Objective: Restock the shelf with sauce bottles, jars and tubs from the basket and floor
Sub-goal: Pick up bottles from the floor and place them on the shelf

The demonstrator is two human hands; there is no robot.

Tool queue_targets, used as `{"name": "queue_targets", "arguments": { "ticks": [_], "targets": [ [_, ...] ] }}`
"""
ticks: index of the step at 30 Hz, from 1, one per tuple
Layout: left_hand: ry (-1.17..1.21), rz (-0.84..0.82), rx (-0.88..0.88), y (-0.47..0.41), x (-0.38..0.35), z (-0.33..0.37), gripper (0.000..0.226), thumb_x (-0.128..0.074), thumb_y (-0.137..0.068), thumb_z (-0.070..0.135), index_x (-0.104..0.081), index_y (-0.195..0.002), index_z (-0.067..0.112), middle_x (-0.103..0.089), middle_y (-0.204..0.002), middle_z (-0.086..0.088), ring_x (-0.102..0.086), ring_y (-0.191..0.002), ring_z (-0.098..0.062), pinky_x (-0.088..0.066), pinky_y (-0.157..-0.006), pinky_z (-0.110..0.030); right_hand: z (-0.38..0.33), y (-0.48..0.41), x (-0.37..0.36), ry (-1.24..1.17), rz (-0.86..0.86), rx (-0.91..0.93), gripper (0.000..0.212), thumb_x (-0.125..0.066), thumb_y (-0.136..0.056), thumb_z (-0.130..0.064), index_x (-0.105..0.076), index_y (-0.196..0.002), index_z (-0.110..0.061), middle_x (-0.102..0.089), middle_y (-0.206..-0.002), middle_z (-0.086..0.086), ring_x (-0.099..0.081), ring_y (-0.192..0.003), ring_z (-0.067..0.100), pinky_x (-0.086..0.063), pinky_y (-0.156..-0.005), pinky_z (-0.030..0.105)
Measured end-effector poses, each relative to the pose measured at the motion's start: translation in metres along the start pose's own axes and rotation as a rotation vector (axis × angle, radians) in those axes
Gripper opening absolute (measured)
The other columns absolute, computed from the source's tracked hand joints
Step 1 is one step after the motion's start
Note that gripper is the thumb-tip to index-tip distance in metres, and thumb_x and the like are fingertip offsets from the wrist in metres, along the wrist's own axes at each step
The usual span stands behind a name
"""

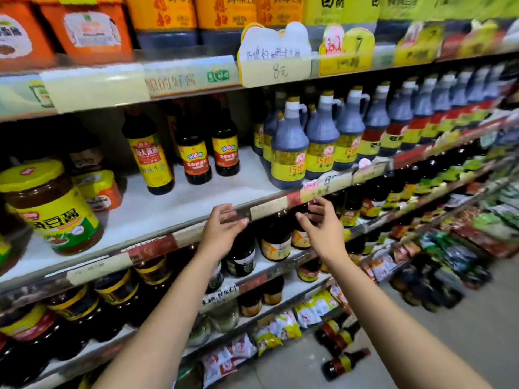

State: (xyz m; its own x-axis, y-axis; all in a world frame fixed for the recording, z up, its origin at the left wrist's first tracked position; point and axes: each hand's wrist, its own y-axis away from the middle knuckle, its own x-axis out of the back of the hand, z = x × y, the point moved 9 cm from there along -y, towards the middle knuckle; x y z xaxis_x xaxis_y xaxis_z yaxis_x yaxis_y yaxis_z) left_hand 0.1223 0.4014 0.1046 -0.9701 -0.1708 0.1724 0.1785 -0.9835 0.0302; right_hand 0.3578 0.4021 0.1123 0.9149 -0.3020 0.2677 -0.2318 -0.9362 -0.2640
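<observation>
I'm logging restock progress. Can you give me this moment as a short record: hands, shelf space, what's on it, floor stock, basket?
hands: left hand and right hand both empty, fingers relaxed, raised before the shelf edge
shelf: middle shelf shows a bare white stretch at the front
on it: jar at left, bottles towards the back, jugs at right
floor: floor bottles lying down, at least two
basket: not in view
</observation>
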Motion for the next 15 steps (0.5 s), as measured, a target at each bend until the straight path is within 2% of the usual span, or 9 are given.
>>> {"name": "queue_targets", "arguments": {
  "ticks": [4, 7, 9, 12, 15],
  "targets": [
    [-0.013, -0.099, 0.054, 0.015, -0.062, -0.023, 0.044, -0.065, -0.083, 0.007, -0.046, -0.123, 0.005, -0.056, -0.121, -0.016, -0.055, -0.095, -0.019, -0.045, -0.086, -0.032, 0.039, 0.013, 0.057, 0.080, 0.067, -0.063, 0.053, -0.065, -0.085, -0.024, -0.043, -0.132, -0.014, -0.055, -0.109, 0.002, -0.055, -0.098, 0.015, -0.045, -0.083, 0.027],
    [-0.051, -0.168, 0.085, 0.024, -0.106, -0.039, 0.044, -0.065, -0.083, 0.007, -0.046, -0.122, 0.004, -0.056, -0.115, -0.014, -0.056, -0.088, -0.017, -0.048, -0.083, -0.034, 0.070, 0.024, 0.094, 0.106, 0.092, -0.113, 0.051, -0.065, -0.085, -0.027, -0.044, -0.131, -0.017, -0.058, -0.111, 0.003, -0.058, -0.099, 0.016, -0.051, -0.086, 0.035],
    [-0.077, -0.205, 0.109, 0.028, -0.139, -0.052, 0.042, -0.063, -0.084, 0.005, -0.046, -0.122, 0.003, -0.057, -0.119, -0.018, -0.055, -0.092, -0.021, -0.047, -0.084, -0.037, 0.093, 0.031, 0.122, 0.131, 0.104, -0.153, 0.051, -0.065, -0.085, -0.029, -0.045, -0.131, -0.017, -0.058, -0.113, 0.004, -0.059, -0.101, 0.019, -0.051, -0.088, 0.037],
    [-0.097, -0.279, 0.169, 0.040, -0.200, -0.071, 0.043, -0.062, -0.085, 0.006, -0.044, -0.123, 0.001, -0.055, -0.123, -0.021, -0.053, -0.092, -0.020, -0.046, -0.074, -0.030, 0.134, 0.042, 0.174, 0.154, 0.152, -0.231, 0.050, -0.066, -0.084, -0.028, -0.047, -0.128, -0.015, -0.059, -0.109, 0.003, -0.060, -0.100, 0.020, -0.049, -0.088, 0.036],
    [-0.123, -0.340, 0.205, 0.051, -0.254, -0.087, 0.043, -0.062, -0.085, 0.005, -0.044, -0.123, 0.000, -0.054, -0.124, -0.022, -0.053, -0.082, -0.014, -0.046, -0.063, -0.019, 0.170, 0.051, 0.221, 0.173, 0.179, -0.288, 0.050, -0.067, -0.084, -0.026, -0.048, -0.128, -0.012, -0.060, -0.107, 0.001, -0.057, -0.095, 0.014, -0.046, -0.085, 0.027]
  ]
}}
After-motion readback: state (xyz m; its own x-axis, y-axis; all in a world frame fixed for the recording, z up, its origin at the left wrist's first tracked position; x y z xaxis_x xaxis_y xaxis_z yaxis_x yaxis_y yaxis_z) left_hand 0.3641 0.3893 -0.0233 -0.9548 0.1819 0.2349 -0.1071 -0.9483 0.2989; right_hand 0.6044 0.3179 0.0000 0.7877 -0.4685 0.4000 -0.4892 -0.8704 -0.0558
